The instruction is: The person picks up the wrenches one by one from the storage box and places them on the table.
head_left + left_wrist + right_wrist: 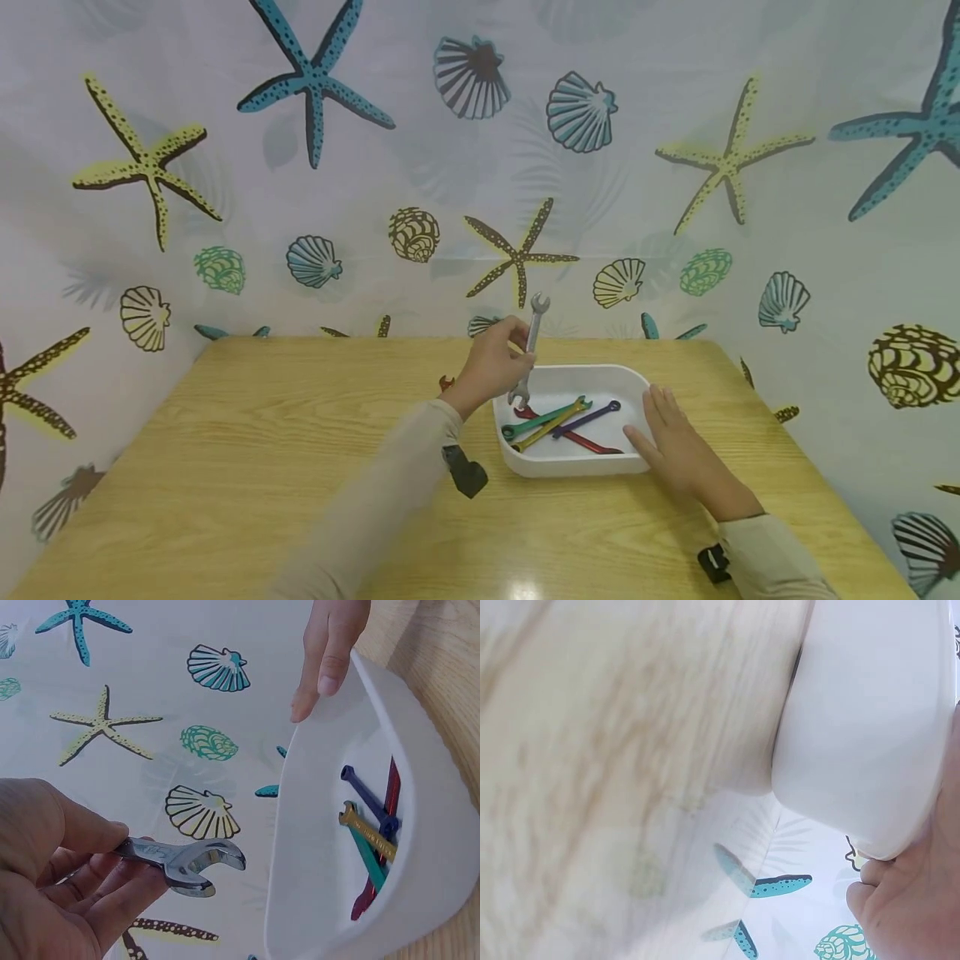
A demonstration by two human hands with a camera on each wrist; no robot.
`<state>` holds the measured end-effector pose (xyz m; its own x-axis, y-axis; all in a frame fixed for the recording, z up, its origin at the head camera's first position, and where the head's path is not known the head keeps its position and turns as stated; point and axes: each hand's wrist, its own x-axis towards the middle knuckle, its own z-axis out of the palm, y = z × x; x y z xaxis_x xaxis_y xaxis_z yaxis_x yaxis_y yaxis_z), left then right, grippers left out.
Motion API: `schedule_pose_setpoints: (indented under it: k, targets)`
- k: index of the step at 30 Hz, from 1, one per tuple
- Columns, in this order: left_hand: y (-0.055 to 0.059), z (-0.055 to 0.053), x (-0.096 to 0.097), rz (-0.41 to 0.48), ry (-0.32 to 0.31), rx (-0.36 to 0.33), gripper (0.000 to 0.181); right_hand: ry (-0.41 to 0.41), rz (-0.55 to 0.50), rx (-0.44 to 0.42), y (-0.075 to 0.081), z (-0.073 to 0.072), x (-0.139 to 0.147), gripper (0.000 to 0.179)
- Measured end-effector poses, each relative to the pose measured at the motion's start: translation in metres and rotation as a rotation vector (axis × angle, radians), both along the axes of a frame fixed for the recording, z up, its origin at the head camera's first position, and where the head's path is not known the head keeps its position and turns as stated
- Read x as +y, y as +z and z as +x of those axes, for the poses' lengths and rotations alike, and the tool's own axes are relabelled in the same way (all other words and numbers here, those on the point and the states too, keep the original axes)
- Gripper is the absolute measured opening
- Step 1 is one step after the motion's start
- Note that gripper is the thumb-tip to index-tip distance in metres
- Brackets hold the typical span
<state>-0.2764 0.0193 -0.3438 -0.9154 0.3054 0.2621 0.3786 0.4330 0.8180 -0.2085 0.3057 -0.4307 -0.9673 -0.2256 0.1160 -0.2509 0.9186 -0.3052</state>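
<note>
My left hand [491, 362] pinches a silver wrench [536, 327] between thumb and fingers. The wrench stands nearly upright over the left end of a white tray [581, 468], its lower jaw overlapping the tray's inside. In the left wrist view, the open end of that silver wrench [202, 864] points toward the tray. Against the tray's right end rests my right hand [678, 446], fingers extended along the rim and thumb over the edge. Lying crossed in the tray are a green wrench [543, 422], a yellow wrench [536, 436], a purple wrench [592, 419] and a red wrench [600, 447].
A small red end of something [446, 383] shows beside my left wrist, the remainder hidden behind it. The wooden table [225, 467] extends far to the left of the tray. Behind it hangs a cloth [390, 167] printed with starfish and shells.
</note>
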Motion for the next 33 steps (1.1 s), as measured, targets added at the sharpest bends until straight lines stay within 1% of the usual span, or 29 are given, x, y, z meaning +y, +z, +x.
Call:
schedule_pose_setpoints:
  k: [3,6,9,13,16,20,22,26,31,33]
  targets:
    - [0.001,0.000,-0.022,0.038,0.014,0.016,0.019,0.006,0.000,0.007,-0.001,-0.001,0.000,0.080]
    - [-0.002,-0.001,-0.044,0.067,0.040,-0.003,0.020,0.009,-0.003,0.008,-0.001,-0.001,0.001,0.079]
    - [-0.008,-0.001,-0.065,0.089,0.075,-0.059,0.020,0.009,-0.003,0.005,-0.001,-0.001,0.001,0.079]
    - [-0.020,-0.002,-0.092,0.113,0.109,-0.143,0.021,0.007,-0.001,0.008,0.000,-0.002,0.001,0.080]
    - [-0.030,-0.003,-0.110,0.099,0.135,-0.201,0.020,0.004,0.001,0.006,0.001,-0.002,0.000,0.080]
    - [-0.044,-0.006,-0.132,0.041,0.170,-0.270,0.020,-0.004,0.004,-0.001,0.000,-0.002,0.001,0.080]
    - [-0.051,-0.007,-0.140,0.020,0.169,-0.302,0.021,-0.007,0.005,-0.002,0.000,-0.002,0.002,0.081]
    - [-0.063,-0.008,-0.153,0.010,0.137,-0.360,0.022,-0.010,0.004,-0.002,-0.001,-0.002,0.002,0.081]
    - [-0.076,-0.008,-0.160,-0.003,0.121,-0.408,0.021,-0.001,-0.006,-0.006,-0.003,-0.002,0.002,0.081]
    - [-0.079,-0.009,-0.160,-0.005,0.127,-0.422,0.021,0.004,-0.009,-0.004,-0.003,-0.002,0.002,0.080]
